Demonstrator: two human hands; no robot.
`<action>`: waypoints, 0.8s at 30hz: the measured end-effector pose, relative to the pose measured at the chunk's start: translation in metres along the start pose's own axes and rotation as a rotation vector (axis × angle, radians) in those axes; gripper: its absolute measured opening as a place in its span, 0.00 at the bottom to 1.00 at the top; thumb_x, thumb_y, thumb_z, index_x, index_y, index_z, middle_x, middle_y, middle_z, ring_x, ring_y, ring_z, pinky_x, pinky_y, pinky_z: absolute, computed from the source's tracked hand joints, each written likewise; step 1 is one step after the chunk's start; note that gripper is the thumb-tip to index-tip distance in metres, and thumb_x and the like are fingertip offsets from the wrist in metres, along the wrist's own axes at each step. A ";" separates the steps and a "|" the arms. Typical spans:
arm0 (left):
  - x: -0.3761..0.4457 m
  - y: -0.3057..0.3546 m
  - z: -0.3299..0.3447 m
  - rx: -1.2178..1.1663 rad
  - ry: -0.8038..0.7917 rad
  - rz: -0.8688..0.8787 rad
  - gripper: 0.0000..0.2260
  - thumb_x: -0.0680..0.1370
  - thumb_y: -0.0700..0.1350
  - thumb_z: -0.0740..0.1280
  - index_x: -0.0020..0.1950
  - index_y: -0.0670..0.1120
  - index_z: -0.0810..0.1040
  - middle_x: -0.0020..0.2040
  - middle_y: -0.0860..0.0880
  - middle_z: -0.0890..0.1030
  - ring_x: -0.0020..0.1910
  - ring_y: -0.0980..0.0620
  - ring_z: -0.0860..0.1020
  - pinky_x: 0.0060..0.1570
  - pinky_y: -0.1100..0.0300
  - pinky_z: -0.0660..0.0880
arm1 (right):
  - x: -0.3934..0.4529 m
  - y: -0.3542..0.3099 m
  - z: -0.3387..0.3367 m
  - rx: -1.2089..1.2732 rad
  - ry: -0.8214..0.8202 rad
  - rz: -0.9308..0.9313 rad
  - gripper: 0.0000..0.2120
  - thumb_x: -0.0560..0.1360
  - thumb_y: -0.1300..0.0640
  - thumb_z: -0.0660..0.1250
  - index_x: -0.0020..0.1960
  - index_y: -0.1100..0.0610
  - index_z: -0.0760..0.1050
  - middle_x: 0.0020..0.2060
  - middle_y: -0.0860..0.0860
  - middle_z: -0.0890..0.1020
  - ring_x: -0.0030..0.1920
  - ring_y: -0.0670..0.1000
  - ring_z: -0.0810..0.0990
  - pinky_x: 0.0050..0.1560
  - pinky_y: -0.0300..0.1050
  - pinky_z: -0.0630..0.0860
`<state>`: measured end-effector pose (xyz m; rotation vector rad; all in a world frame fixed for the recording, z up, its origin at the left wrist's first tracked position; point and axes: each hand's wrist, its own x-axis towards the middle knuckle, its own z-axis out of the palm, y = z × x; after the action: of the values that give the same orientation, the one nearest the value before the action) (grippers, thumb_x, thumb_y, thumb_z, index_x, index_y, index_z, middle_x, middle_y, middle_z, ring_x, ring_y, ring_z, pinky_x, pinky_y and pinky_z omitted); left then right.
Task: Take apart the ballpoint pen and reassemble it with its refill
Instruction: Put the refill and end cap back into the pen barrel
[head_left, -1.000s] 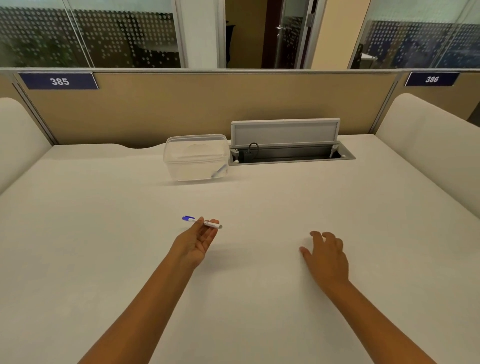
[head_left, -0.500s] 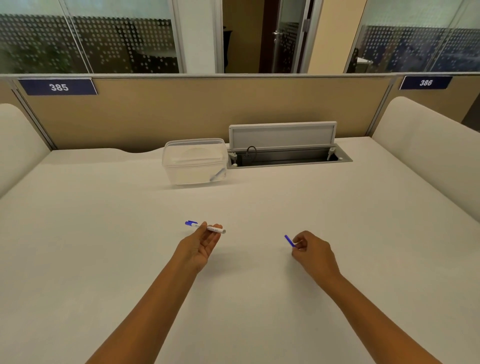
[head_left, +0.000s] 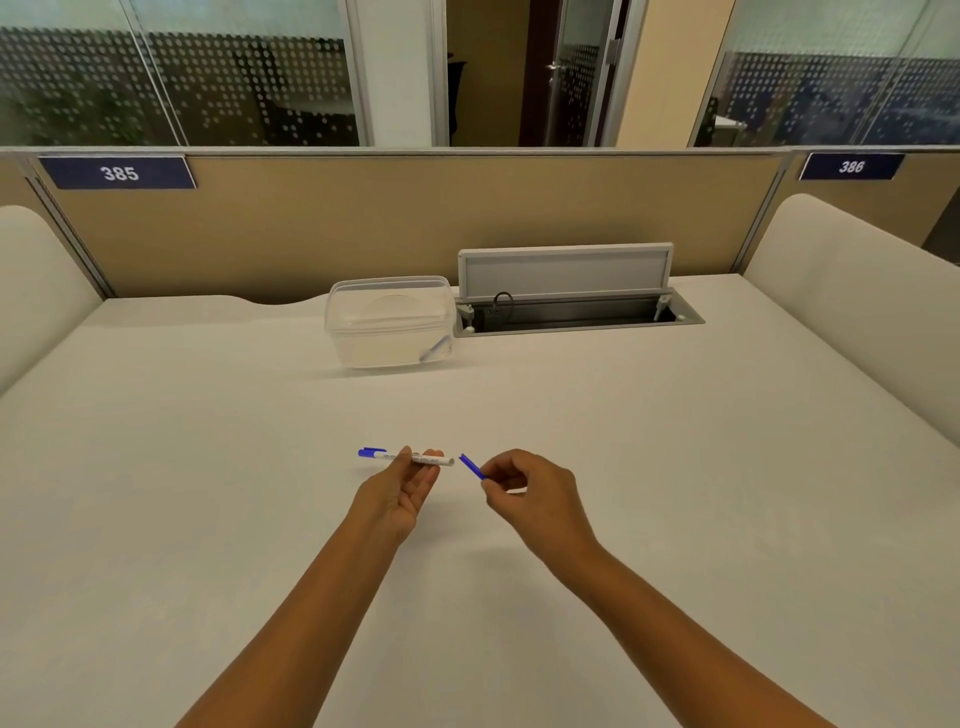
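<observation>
Left hand pinches the white pen barrel in its fingertips, held level above the surface, blue clip end pointing left. Right hand pinches a small blue pen piece just beside the barrel's open right end, not touching. Clear plastic container sits further back, well apart.

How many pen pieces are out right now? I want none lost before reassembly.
2 for sure: the white pen barrel held in the left hand, and a small blue piece pinched in the right hand. The plastic box may hold another.
</observation>
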<state>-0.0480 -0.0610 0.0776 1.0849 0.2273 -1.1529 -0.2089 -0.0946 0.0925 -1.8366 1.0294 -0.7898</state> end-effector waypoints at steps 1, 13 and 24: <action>0.000 -0.001 0.000 0.002 0.002 0.000 0.07 0.77 0.40 0.62 0.44 0.36 0.74 0.56 0.37 0.78 0.34 0.46 0.81 0.53 0.52 0.74 | 0.000 0.000 0.003 -0.011 0.000 -0.003 0.06 0.70 0.62 0.68 0.42 0.51 0.79 0.37 0.42 0.81 0.40 0.38 0.79 0.38 0.25 0.73; 0.001 -0.003 -0.003 0.102 0.010 0.072 0.07 0.78 0.41 0.62 0.43 0.39 0.75 0.50 0.38 0.79 0.38 0.46 0.81 0.45 0.53 0.77 | -0.004 0.005 0.009 -0.248 0.005 -0.165 0.06 0.73 0.61 0.66 0.48 0.57 0.80 0.44 0.51 0.82 0.42 0.47 0.79 0.47 0.39 0.77; -0.008 -0.013 0.014 0.082 -0.023 0.150 0.08 0.77 0.41 0.63 0.53 0.38 0.74 0.42 0.41 0.81 0.39 0.46 0.82 0.37 0.54 0.77 | 0.001 0.008 0.007 -0.119 0.090 -0.105 0.09 0.72 0.59 0.70 0.51 0.53 0.77 0.43 0.47 0.82 0.42 0.42 0.78 0.44 0.29 0.75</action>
<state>-0.0678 -0.0669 0.0826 1.1409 0.0798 -1.0466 -0.2050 -0.0950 0.0824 -1.9848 1.0631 -0.8984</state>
